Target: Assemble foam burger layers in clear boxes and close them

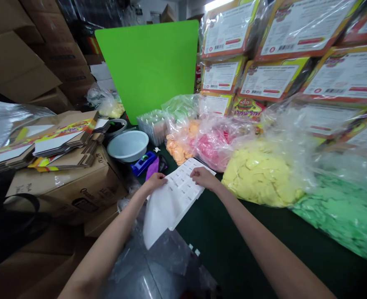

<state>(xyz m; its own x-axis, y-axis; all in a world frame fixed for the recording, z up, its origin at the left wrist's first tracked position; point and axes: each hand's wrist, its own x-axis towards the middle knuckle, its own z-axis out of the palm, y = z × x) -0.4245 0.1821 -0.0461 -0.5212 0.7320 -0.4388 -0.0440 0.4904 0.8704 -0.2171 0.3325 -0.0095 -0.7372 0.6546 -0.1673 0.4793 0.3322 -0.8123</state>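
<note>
A white sheet of small printed labels (181, 181) lies at the near edge of the dark green table, with more white sheets beneath it. Its blank lower part (160, 209) hangs over the edge and curls. My left hand (156, 181) is closed on the sheet's left edge, thumb and fingers together. Over the upper right of the labels, my right hand (204, 177) has its fingers curled into a pinch; whatever is between the fingertips is too small to make out. A blue tape dispenser (143, 163) and a purple item (152, 168) lie just beyond my left hand.
Clear bags of orange (179, 147), pink (209, 145), yellow (261, 174) and green pieces (342, 211) line the table. A pale basin (128, 146) stands left, near cardboard boxes (99, 182) and flat printed cartons (62, 139). Behind are a green board (152, 66) and wrapped packages (273, 79).
</note>
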